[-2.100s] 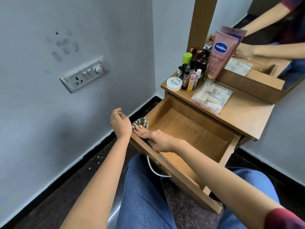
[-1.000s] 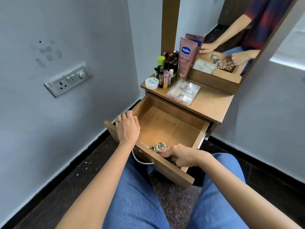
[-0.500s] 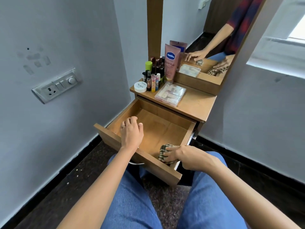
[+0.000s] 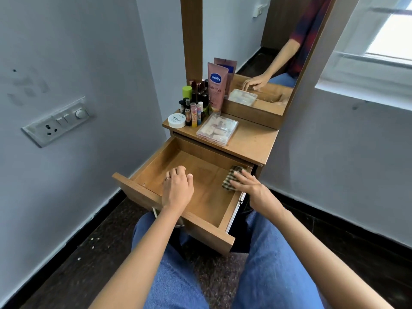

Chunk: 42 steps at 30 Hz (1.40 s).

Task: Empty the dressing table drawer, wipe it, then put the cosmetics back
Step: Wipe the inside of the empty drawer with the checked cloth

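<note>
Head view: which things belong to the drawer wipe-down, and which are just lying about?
Job: drawer, checked cloth under right hand, left hand, Vaseline tube, white jar, clear plastic box, small bottles.
Lying about: wall switch plate, mirror, window.

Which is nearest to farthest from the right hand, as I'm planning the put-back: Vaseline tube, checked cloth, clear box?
1. Checked cloth, under the right hand, in the drawer, right rear corner.
2. Clear box, on the tabletop just beyond.
3. Vaseline tube, upright at the tabletop's back, by the mirror.
</note>
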Tool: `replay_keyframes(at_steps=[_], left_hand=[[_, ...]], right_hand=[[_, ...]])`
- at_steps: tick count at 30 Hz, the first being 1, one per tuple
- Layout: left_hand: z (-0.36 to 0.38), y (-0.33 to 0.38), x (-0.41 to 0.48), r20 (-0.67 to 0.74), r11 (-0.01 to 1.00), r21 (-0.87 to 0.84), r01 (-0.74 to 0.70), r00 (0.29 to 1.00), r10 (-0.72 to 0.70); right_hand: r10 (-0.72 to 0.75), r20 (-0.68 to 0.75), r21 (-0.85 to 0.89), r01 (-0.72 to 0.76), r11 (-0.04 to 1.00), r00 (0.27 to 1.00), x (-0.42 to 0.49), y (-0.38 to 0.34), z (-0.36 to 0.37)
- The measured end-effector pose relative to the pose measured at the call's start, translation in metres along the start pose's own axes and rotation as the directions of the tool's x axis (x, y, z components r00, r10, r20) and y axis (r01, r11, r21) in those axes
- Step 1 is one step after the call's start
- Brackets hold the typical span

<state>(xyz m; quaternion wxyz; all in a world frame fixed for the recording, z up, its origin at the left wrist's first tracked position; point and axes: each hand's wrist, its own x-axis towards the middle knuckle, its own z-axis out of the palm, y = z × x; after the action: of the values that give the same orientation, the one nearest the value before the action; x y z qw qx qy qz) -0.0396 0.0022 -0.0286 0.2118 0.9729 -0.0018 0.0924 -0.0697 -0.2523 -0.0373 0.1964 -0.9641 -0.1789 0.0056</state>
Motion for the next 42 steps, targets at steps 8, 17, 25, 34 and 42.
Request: replay_keyframes(at_steps=[8, 17, 25, 34, 42], left_hand=[[-0.001, 0.001, 0.000, 0.051, 0.999, -0.035, -0.010, 0.999, 0.012], [0.004, 0.027, 0.004, 0.542, 0.907, -0.297, 0.298, 0.835, -0.097], [0.002, 0.040, 0.004, 0.799, 0.612, -0.465, 0.640, 0.601, -0.021], [-0.026, 0.078, 0.021, 0.704, 0.380, -0.704, 0.601, 0.664, 0.254], [-0.041, 0.111, 0.053, 0.574, 0.427, -0.797, 0.428, 0.756, 0.314]], right_hand=[[0.136, -0.087, 0.074, -0.130, 0.989, 0.987, -0.006, -0.018, 0.011], [0.127, -0.112, 0.292, -0.090, 0.952, 0.986, -0.043, -0.073, 0.027], [0.138, -0.398, 0.374, 0.023, 0.927, 0.907, -0.045, -0.071, 0.013], [0.119, -0.417, 0.412, 0.070, 0.909, 0.901, -0.032, -0.052, -0.005], [0.368, -0.235, 0.895, 0.053, 0.443, 0.900, -0.014, -0.041, -0.049]])
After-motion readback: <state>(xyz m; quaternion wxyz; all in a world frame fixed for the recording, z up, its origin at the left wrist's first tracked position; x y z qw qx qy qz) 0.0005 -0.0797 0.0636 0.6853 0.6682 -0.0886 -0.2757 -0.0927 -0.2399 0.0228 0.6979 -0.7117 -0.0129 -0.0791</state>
